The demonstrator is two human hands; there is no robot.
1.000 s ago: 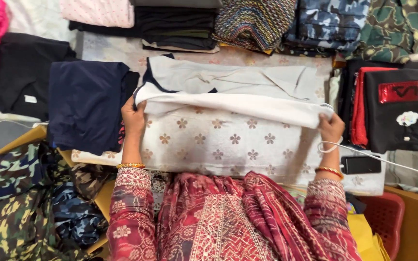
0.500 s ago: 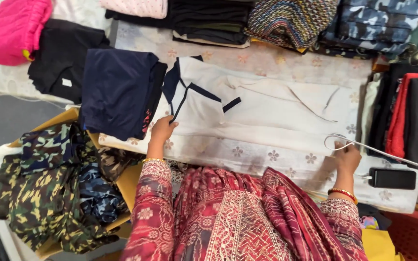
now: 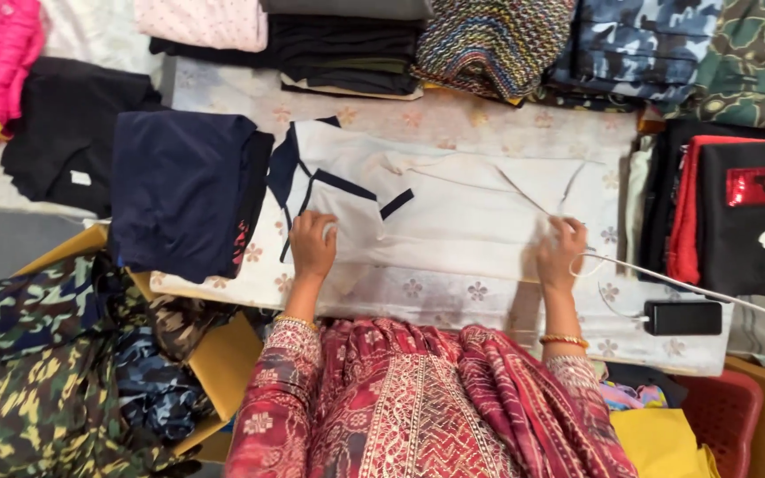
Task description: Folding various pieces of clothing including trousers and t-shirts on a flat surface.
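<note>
From the head camera, a white shirt with navy trim [image 3: 453, 208] lies spread flat on the flower-printed table cover [image 3: 453, 296], in the middle of the table between a folded navy garment [image 3: 183, 190] and a black garment with a red sequin patch [image 3: 754, 217]. The left hand [image 3: 312, 245] rests palm down near the shirt's navy-edged sleeve, fingers together and curled slightly on the cloth. The right hand [image 3: 561, 252] presses on the shirt's other end, fingers bent into the fabric — whether they pinch it I cannot tell. A cardboard box [image 3: 223, 358] at the table's near left holds camouflage clothing [image 3: 42, 372].

Half a second ago both hands sat at the shirt's near hem; they have since moved up onto its body, and the shirt lies smoother.
</note>
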